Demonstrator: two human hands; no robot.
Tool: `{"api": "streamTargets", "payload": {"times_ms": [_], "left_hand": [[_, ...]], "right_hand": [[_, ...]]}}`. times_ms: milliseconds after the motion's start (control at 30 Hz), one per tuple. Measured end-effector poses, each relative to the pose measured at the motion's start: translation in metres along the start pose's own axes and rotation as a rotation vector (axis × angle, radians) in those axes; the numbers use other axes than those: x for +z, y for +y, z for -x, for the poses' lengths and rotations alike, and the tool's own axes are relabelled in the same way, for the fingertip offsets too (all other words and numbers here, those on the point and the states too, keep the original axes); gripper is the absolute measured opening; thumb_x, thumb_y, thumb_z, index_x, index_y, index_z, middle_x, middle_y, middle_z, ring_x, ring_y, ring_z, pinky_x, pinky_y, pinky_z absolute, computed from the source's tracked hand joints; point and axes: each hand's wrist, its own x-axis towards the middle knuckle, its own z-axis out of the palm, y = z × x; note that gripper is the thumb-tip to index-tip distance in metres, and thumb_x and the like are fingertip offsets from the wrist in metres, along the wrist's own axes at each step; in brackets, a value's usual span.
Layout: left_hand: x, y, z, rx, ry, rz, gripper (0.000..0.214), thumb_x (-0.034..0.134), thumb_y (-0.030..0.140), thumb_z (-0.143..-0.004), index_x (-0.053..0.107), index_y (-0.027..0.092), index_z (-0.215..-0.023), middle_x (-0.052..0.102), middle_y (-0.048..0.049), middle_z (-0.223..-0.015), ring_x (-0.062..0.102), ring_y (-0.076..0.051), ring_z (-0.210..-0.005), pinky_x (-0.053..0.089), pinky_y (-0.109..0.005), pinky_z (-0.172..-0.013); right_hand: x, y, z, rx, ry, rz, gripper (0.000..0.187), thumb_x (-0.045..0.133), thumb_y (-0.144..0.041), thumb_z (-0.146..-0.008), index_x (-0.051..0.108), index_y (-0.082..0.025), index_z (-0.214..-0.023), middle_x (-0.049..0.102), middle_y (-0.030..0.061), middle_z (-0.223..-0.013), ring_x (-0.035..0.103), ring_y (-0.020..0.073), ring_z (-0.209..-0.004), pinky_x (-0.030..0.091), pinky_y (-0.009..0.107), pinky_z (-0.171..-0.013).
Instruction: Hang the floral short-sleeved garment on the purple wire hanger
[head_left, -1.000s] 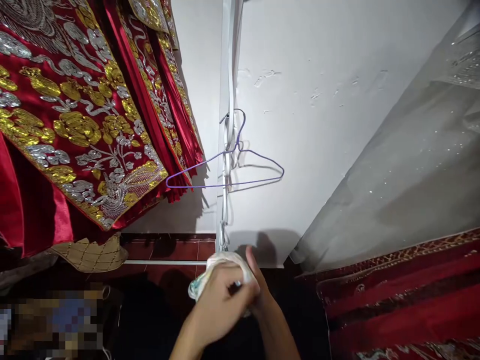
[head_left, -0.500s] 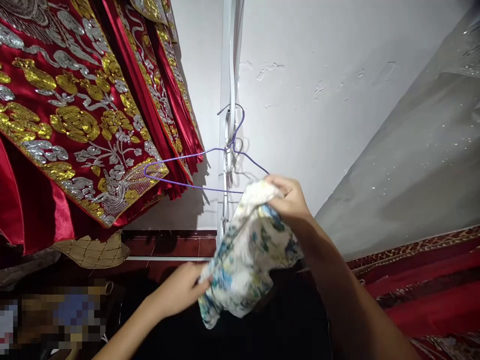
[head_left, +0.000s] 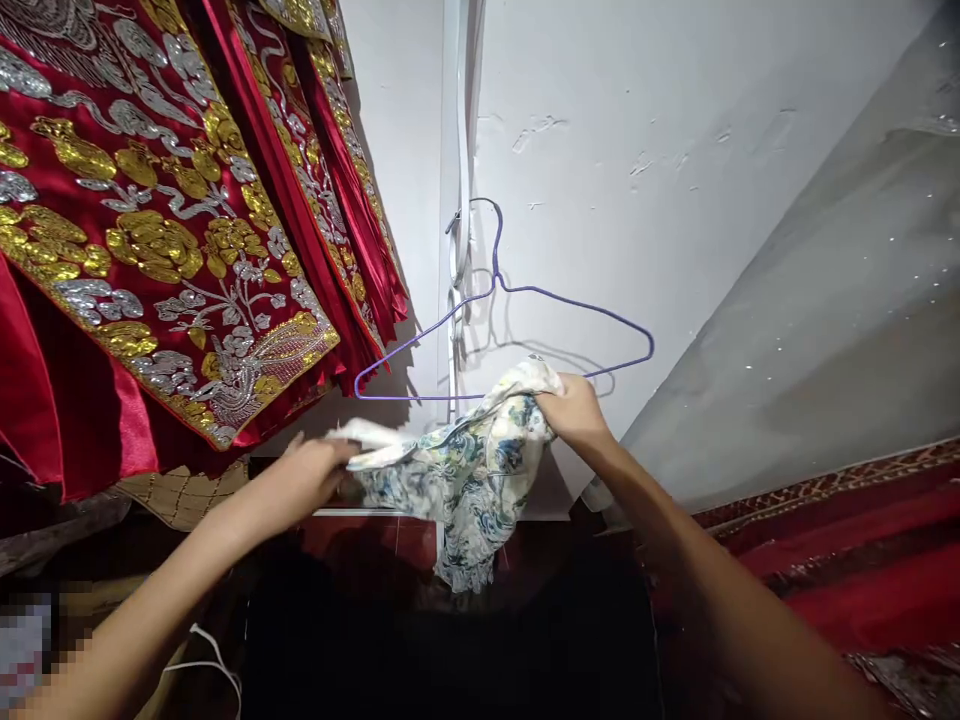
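A white floral cloth (head_left: 480, 470) with blue, green and yellow print stretches between my hands, and its lower end hangs bunched. I cannot tell what kind of piece it is. My right hand (head_left: 577, 410) grips its upper right part, just under the bottom bar of a purple clothes hanger (head_left: 577, 300). At the left end, my left hand (head_left: 304, 475) is closed on the cloth, slightly blurred, with its fingertips partly hidden. The hanger hooks onto a white hanging strip (head_left: 463, 130). Part of its bottom bar is behind the cloth.
Red garments with gold and silver embroidery (head_left: 172, 240) hang on the left, close to my left hand. A white wall (head_left: 600, 180) stands behind the hanger. Sheer glittery fabric (head_left: 810, 330) slopes along the right, above red fabric (head_left: 862, 590).
My left hand has moved left and up, spreading the cloth sideways. The hanger has swung round and shifted right, so both its ends show. My right hand has stayed nearly in place.
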Motion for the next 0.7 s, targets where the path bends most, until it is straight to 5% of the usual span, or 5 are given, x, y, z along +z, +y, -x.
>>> {"api": "streamTargets", "payload": {"times_ms": [233,333,467,567,700], "left_hand": [[-0.011,0.080,-0.054,0.467,0.174,-0.144,0.036,0.045,0.016,-0.091,0.064,0.022,-0.121,0.064,-0.0079,-0.126,0.060,-0.025,-0.117,0.043,-0.037,-0.105],[-0.001,0.080,-0.075,0.468,0.188,-0.182,0.056,0.046,0.011,-0.088,0.051,0.021,-0.143,0.067,-0.0087,-0.126,0.063,-0.025,-0.113,0.045,-0.037,-0.104],[-0.005,0.060,-0.093,0.447,0.209,-0.250,0.047,0.044,0.010,-0.087,0.059,0.017,-0.131,0.070,-0.0101,-0.119,0.065,-0.025,-0.106,0.047,-0.035,-0.097],[-0.020,0.053,-0.096,0.445,0.234,-0.334,0.037,0.046,0.015,-0.089,0.062,0.018,-0.122,0.067,-0.0115,-0.115,0.063,-0.027,-0.105,0.047,-0.038,-0.095],[-0.034,0.053,-0.092,0.368,0.328,-0.421,0.028,0.048,0.029,-0.095,0.061,0.020,-0.118,0.060,-0.0119,-0.114,0.059,-0.027,-0.103,0.046,-0.040,-0.093]], "right_hand": [[-0.008,-0.016,0.020,-0.037,-0.107,-0.106,0.013,0.061,-0.027,-0.070,0.059,-0.016,-0.061,0.058,0.0007,-0.061,0.052,0.0154,-0.060,0.041,0.026,-0.055],[-0.004,-0.021,0.039,-0.110,-0.242,-0.180,0.036,0.059,-0.019,-0.071,0.073,-0.016,-0.104,0.073,0.0055,-0.099,0.066,0.0228,-0.090,0.053,0.031,-0.078],[-0.026,-0.015,0.043,-0.234,0.147,-0.121,0.085,0.066,-0.018,-0.072,0.042,-0.022,-0.153,0.043,0.0081,-0.157,0.045,0.0275,-0.142,0.042,0.037,-0.113],[-0.064,-0.005,0.019,-0.230,0.335,-0.126,0.077,0.071,-0.025,-0.075,0.050,-0.018,-0.148,0.048,0.0141,-0.153,0.052,0.0294,-0.136,0.048,0.041,-0.107],[-0.110,-0.010,-0.008,0.037,-0.131,-0.166,0.035,0.083,-0.040,-0.069,0.078,-0.015,-0.092,0.076,0.0112,-0.092,0.072,0.0273,-0.081,0.059,0.037,-0.070]]}}
